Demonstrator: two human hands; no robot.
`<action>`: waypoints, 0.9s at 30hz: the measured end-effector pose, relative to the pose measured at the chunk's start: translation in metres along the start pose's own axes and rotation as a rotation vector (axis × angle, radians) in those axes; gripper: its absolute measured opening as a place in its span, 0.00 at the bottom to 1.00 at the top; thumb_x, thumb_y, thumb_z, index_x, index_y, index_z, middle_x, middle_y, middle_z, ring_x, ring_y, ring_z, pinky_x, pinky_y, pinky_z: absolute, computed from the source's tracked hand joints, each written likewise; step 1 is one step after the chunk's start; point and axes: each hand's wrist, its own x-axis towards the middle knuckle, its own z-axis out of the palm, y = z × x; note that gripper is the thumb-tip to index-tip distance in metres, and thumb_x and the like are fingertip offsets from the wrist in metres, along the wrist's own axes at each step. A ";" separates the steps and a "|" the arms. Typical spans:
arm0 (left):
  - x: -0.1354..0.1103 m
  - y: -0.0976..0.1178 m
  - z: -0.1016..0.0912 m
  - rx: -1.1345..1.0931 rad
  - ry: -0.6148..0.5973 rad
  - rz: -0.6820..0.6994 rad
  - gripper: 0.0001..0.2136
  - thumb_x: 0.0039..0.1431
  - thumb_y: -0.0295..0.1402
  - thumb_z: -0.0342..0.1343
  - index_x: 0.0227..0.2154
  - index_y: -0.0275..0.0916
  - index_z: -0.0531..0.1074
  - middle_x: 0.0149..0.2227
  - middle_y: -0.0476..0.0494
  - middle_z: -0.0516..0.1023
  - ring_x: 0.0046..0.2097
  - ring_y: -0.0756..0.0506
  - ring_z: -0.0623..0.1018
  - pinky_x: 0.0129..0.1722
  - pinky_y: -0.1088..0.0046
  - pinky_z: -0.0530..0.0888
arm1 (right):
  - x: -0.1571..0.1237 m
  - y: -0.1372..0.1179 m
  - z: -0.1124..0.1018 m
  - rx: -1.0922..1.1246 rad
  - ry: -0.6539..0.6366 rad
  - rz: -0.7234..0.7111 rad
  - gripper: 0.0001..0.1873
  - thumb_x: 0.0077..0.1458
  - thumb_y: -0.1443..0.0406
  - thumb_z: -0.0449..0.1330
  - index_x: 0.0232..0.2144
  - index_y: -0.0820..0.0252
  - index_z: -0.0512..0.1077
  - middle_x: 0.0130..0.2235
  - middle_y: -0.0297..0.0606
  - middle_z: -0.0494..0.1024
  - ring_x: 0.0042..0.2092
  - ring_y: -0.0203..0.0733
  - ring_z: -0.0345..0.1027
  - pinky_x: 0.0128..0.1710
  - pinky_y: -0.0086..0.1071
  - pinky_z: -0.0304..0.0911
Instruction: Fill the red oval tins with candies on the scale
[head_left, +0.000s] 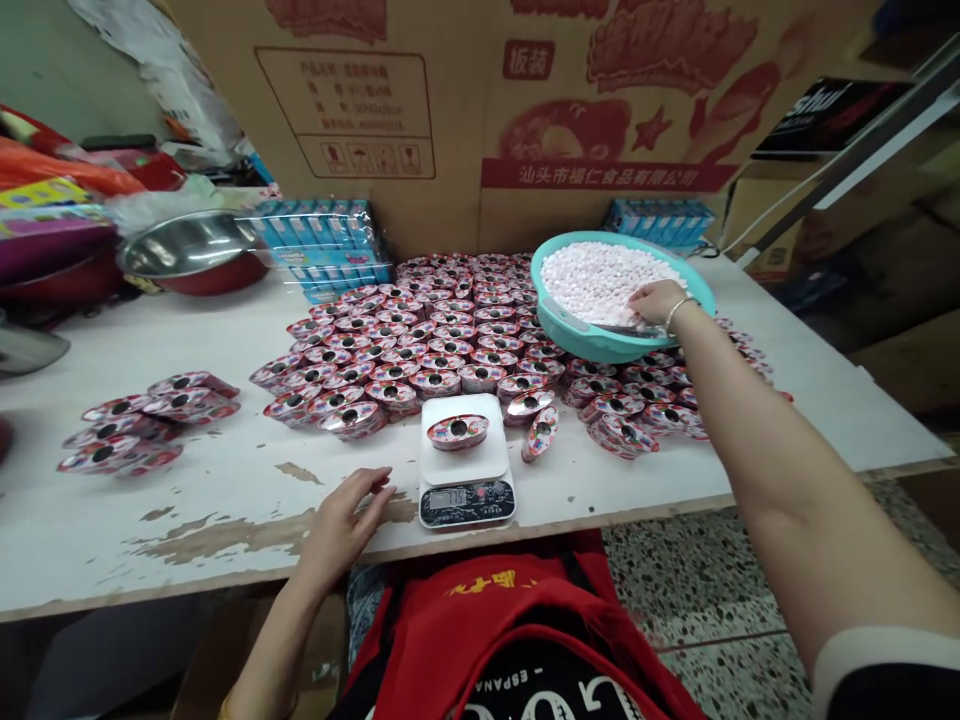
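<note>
— While the left hand [350, 512] sits at the lower left of centre, holding nothing visible, what would help the work?

— Its thumb and fingers are loosely bent, with a gap between. Leaving them off the scale [465, 467], lower centre, seems wise: a brush could sway the reading.

— And the right hand [660, 305]?

— At the upper right, it reaches into the turquoise basin [592, 345], fingers bunched together at the white pellets [600, 275]; whether they pinch any, I cannot tell. Small pickups, gathered over the basin, should limit spills.

— How does the oval container [459, 440] look?

— Upright on the scale's platform, lower centre, it shows red, pink and white print and 1 dark opening on top. The display digits are hard to read. To the right, farther up the frame, the pellets form a pale, rounded heap.
</note>
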 end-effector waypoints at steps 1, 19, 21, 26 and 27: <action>-0.002 -0.002 0.000 -0.001 0.001 -0.004 0.15 0.66 0.43 0.49 0.48 0.40 0.69 0.43 0.40 0.75 0.45 0.44 0.76 0.46 0.66 0.73 | -0.005 -0.006 -0.004 0.047 0.005 0.039 0.11 0.56 0.74 0.57 0.22 0.65 0.65 0.20 0.32 0.64 0.25 0.31 0.59 0.29 0.28 0.60; -0.021 -0.007 0.009 -0.061 0.009 -0.021 0.13 0.66 0.40 0.49 0.47 0.40 0.69 0.42 0.40 0.75 0.43 0.45 0.76 0.42 0.68 0.75 | -0.195 -0.191 0.079 -0.167 -0.771 -0.775 0.08 0.57 0.72 0.55 0.33 0.65 0.75 0.33 0.40 0.76 0.34 0.36 0.64 0.33 0.27 0.54; -0.023 -0.010 0.011 -0.071 0.016 -0.013 0.13 0.66 0.40 0.49 0.47 0.40 0.70 0.43 0.40 0.75 0.44 0.44 0.76 0.42 0.67 0.75 | -0.196 -0.190 0.087 -0.247 -0.772 -0.788 0.08 0.58 0.71 0.55 0.36 0.65 0.75 0.35 0.41 0.76 0.35 0.38 0.65 0.32 0.27 0.53; -0.024 -0.011 0.010 -0.076 0.016 -0.018 0.13 0.66 0.41 0.49 0.47 0.40 0.69 0.43 0.39 0.75 0.44 0.43 0.76 0.42 0.66 0.75 | -0.195 -0.191 0.090 -0.280 -0.748 -0.745 0.12 0.59 0.67 0.56 0.45 0.64 0.71 0.42 0.44 0.76 0.41 0.42 0.68 0.33 0.27 0.53; -0.024 -0.010 0.009 -0.077 0.016 -0.020 0.13 0.66 0.41 0.49 0.47 0.40 0.69 0.43 0.38 0.75 0.44 0.43 0.76 0.42 0.65 0.75 | -0.195 -0.193 0.089 -0.287 -0.744 -0.739 0.13 0.59 0.67 0.56 0.46 0.64 0.71 0.43 0.44 0.76 0.42 0.42 0.68 0.34 0.27 0.53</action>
